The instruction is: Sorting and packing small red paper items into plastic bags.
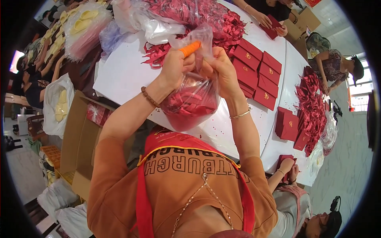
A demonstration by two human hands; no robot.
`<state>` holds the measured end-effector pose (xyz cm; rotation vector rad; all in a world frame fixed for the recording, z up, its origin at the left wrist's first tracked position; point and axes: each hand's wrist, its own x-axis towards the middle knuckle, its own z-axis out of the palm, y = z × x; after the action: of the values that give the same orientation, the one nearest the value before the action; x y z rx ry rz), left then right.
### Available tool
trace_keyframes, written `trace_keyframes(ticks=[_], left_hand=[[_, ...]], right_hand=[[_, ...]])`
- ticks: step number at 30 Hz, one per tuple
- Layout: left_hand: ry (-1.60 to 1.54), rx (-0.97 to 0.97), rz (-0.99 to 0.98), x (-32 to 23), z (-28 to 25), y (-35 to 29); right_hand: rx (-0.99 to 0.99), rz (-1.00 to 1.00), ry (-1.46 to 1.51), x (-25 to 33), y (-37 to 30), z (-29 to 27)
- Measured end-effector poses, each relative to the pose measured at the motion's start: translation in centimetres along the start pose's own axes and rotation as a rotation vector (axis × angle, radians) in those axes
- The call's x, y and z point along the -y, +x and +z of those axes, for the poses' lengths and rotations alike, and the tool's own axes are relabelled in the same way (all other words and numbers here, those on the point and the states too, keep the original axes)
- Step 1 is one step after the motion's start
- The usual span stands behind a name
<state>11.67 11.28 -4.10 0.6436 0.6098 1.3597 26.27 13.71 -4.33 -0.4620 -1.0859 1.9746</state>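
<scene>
A clear plastic bag [191,104] hangs in front of me above the table's near edge, filled with red items that show ribbon ends. My left hand [177,66] grips the gathered neck of the bag, and an orange finger cover [190,48] sits on one of its fingers. From the other side, my right hand [222,70] has its fingers closed on the same bunched plastic. The two hands nearly touch, and their fingertips partly hide each other. Loose plastic stands up above them.
Flat red envelopes [254,75] lie stacked to the right on the white table [121,65]. Red ribbons in plastic [226,27] heap up behind my hands. More red ribbons [311,107] lie far right. A cardboard box [77,131] stands left. Co-workers handle red envelopes [272,27] nearby.
</scene>
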Motion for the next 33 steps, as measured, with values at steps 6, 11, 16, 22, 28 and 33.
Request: trace_keyframes(ticks=[6, 11, 16, 22, 28, 33], left_hand=[[0.202, -0.177, 0.023, 0.2, 3.0, -0.1], [0.120, 0.033, -0.013, 0.1, 0.3, 0.5], [0.167, -0.331, 0.079, 0.6, 2.6, -0.1], [-0.041, 0.017, 0.130, -0.3, -0.1, -0.3], [0.050, 0.074, 0.203, -1.9, 2.5, -1.9], [0.556, 0.335, 0.244, -2.4, 1.8, -0.8]], right_hand=[[0.034, 0.009, -0.080, 0.2, 0.0, -0.2], [0.149, -0.017, 0.042, 0.4, -0.5, 0.1], [0.262, 0.093, -0.089, 0.9, 0.3, -0.1], [-0.003, 0.129, -0.081, 0.2, 0.7, 0.5], [-0.110, 0.148, -0.147, 0.3, 0.9, 1.6], [-0.068, 0.210, -0.235, 0.1, 0.3, 2.1]])
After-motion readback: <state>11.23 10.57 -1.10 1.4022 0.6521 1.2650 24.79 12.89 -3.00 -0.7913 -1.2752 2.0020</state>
